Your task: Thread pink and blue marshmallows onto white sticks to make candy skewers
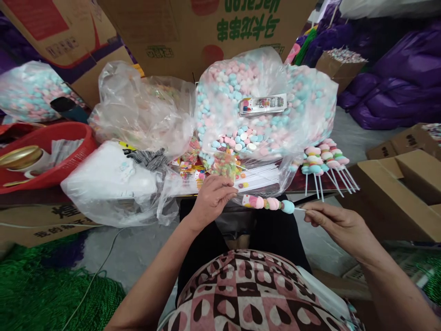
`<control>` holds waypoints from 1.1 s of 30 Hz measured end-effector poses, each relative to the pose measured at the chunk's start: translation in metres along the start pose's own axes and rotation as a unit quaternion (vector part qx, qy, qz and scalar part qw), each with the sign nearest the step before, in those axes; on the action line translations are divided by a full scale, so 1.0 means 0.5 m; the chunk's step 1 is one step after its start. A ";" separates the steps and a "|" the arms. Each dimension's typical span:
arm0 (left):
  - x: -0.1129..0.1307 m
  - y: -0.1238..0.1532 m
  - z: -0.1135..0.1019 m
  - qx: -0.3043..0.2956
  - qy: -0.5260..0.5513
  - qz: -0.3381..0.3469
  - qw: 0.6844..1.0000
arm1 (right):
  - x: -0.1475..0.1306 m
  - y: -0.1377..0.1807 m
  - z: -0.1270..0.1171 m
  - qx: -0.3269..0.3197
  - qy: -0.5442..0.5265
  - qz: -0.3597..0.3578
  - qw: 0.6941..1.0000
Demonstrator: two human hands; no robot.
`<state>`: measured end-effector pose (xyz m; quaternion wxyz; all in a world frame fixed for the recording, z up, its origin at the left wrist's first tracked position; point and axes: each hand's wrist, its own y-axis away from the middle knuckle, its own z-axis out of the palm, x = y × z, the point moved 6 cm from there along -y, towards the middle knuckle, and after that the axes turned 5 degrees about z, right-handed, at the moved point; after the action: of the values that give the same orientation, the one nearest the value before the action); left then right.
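My right hand (339, 224) pinches the white stick of a marshmallow skewer (270, 203) that carries pink, white and blue pieces and points left. My left hand (212, 197) is loosely curled just left of the skewer's tip, fingers reaching into a pile of small coloured candies (223, 166) and white sticks (260, 177) at the mouth of a big clear bag of pink and blue marshmallows (265, 108). Whether the left fingers hold a candy is hidden.
Several finished skewers (325, 161) lie at the right of the low table. A red basket (51, 158) and white plastic bags (110, 184) sit left. Open cardboard boxes (403, 188) stand right, purple bags (403, 82) behind, green netting (31, 285) on the floor left.
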<state>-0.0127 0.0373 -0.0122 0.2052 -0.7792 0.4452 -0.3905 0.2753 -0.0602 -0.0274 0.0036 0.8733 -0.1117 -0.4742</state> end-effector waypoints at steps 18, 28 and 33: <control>0.018 -0.049 -0.056 0.072 -0.078 -0.006 0.994 | 0.000 0.014 0.118 -0.129 -0.109 0.046 0.985; -0.046 -0.041 -0.072 0.145 0.039 -0.149 0.977 | -0.028 0.004 0.143 -0.078 -0.183 0.051 0.979; -0.066 -0.018 -0.056 0.158 0.083 -0.172 0.969 | -0.035 0.000 0.138 -0.082 -0.187 0.035 0.978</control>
<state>-0.0398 0.0710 -0.0030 0.2180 -0.7667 0.2522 -0.5488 0.2088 -0.0501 -0.0509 0.0704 0.7618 -0.1014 -0.6359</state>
